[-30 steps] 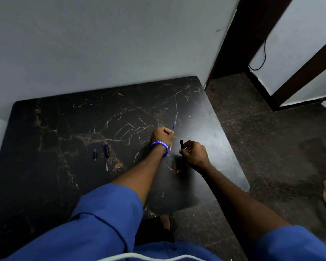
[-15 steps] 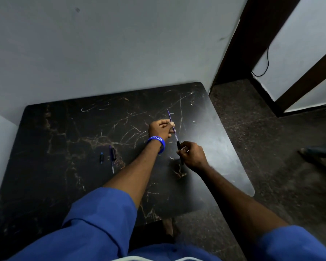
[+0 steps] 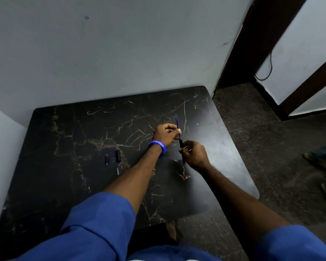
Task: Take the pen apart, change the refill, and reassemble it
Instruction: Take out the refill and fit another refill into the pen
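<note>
My left hand (image 3: 167, 133), with a blue wristband, pinches a thin blue refill (image 3: 177, 122) that points away from me. The refill's near end meets the top of a black pen barrel (image 3: 181, 146), which my right hand (image 3: 195, 155) grips; the barrel's lower end sticks out below my fingers. Both hands hover over the middle right of the black marbled table (image 3: 83, 140). To the left on the table lie a small blue pen piece (image 3: 106, 159), a black pen part (image 3: 118, 155) and another thin refill (image 3: 117, 166) beside it.
A grey wall stands right behind the table. To the right the table ends at a dark speckled floor with a dark door frame (image 3: 239, 44). Sandals (image 3: 322, 159) lie on the floor at the far right.
My left hand has raised the refill so more of it shows beyond my fingers, and its near end now lines up with the barrel in my right hand. The parts on the table have not moved.
</note>
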